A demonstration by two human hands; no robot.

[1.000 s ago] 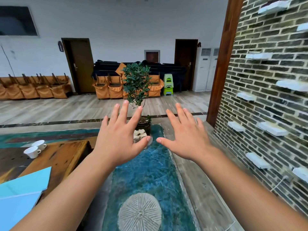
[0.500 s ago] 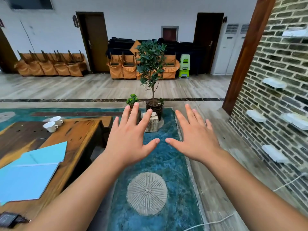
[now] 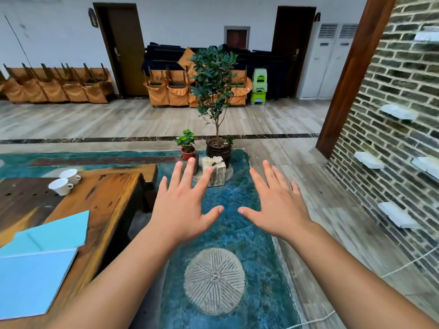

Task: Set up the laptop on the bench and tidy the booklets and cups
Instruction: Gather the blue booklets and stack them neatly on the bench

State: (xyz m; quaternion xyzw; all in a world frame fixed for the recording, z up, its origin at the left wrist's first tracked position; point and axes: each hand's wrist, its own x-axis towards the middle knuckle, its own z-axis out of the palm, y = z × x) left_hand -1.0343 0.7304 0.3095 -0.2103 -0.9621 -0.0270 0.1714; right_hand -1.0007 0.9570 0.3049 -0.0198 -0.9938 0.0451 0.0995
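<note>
Blue booklets (image 3: 40, 264) left of both hands (image 3: 183, 207)

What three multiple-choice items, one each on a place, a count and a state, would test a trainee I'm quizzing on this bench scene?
1. Where do the white cups stand?
A. on the far part of the wooden bench
B. on the blue floor
C. on the booklets

2. How many potted plants show?
A. one
B. two
C. four

3. How are the hands?
A. gripping a cup
B. holding a booklet
C. spread, holding nothing

Key: 1 A, cups sit beyond the blue booklets. 2 B, tall plant beside small plant. 3 C, left hand and right hand have straight fingers.
</note>
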